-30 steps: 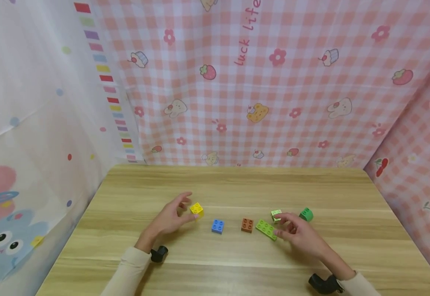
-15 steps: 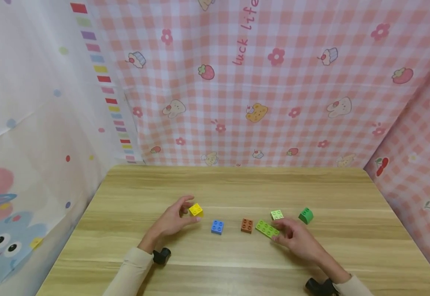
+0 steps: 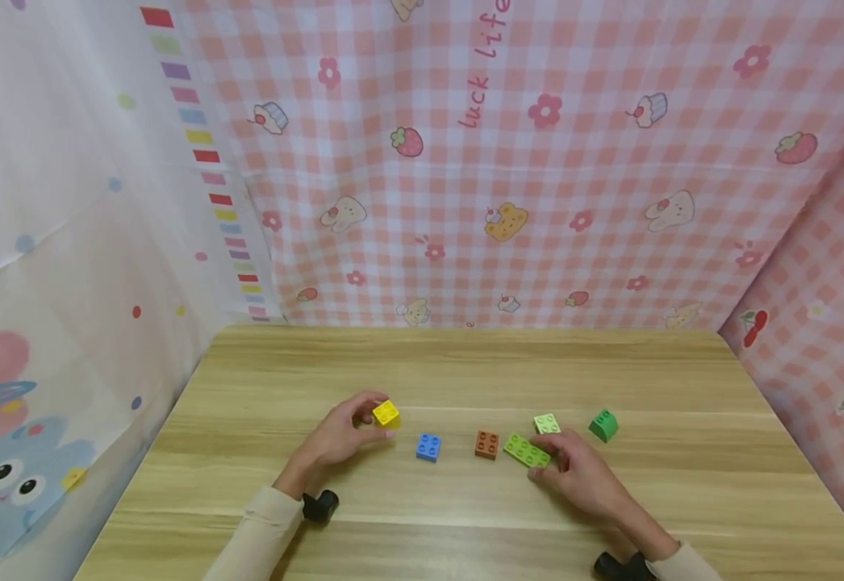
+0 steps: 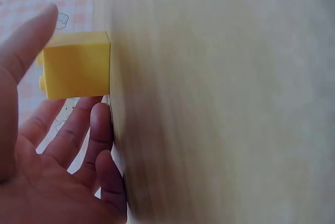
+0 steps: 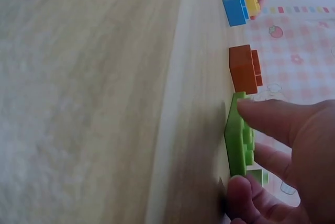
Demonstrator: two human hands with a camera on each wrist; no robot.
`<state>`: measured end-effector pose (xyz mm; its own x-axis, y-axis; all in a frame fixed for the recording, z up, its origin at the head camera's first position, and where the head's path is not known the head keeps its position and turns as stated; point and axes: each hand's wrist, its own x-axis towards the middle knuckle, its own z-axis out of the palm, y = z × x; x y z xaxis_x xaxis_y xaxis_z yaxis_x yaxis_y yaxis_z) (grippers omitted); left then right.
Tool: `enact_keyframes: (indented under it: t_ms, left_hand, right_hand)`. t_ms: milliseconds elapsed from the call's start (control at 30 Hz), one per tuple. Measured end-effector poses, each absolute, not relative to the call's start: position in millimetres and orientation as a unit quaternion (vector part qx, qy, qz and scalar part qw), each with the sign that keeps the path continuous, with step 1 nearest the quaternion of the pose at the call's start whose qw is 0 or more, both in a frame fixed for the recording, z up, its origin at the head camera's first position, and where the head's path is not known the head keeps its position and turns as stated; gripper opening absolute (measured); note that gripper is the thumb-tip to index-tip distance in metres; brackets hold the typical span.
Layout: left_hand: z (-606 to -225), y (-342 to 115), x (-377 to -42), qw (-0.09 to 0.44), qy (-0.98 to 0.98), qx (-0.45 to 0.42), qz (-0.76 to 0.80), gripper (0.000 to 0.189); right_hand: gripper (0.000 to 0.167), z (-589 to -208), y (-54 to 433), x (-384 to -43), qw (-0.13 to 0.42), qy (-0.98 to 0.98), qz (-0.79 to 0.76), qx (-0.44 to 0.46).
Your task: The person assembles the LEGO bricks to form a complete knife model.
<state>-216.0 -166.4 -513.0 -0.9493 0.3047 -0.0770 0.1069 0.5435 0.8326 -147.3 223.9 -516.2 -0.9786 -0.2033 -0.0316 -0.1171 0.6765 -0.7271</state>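
My left hand [image 3: 336, 433] is spread around a yellow brick [image 3: 386, 413], its fingers behind and its straight thumb in front. In the left wrist view the yellow brick [image 4: 78, 69] stands on the wood. My right hand [image 3: 578, 470] holds a long lime-green brick [image 3: 526, 450] near its right end, between thumb and fingers. In the right wrist view the thumb overlaps this lime brick's side [image 5: 235, 140], and the curled fingers sit at its lower end. Behind it lies a pale green brick [image 3: 546, 423], partly covered by the right fingers in that view.
A blue brick [image 3: 428, 447] and a brown brick [image 3: 486, 445] lie between the hands. A dark green brick with a rounded side [image 3: 603, 424] lies right of the right hand. The wooden table [image 3: 465, 363] meets a pink checked cloth [image 3: 436, 186] at the back.
My right hand has moved left and down, closing round the lime brick's right end. The left thumb has shifted down to the yellow brick's front. The bricks stay about where they were.
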Motion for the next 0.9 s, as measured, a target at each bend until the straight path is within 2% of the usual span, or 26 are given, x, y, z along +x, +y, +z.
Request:
enact_keyframes:
  t_ms: [200,633,900]
  left_hand:
    - [-515,-163,-216,0.089,0.877,0.114,0.459,0.041]
    - [-517,-165,-214,0.085,0.873,0.127,0.464,0.032]
    - [-512,-168,-207,0.127,0.861,0.163,0.465,0.032]
  right_hand:
    - [0.043,-519,220,-148,0.039,0.923,-0.376,-0.077]
    - [0.039,-512,213,-149,0.043,0.931,-0.358,-0.053]
    - [0.041,-509,213,-148,0.028,0.925,-0.375,-0.058]
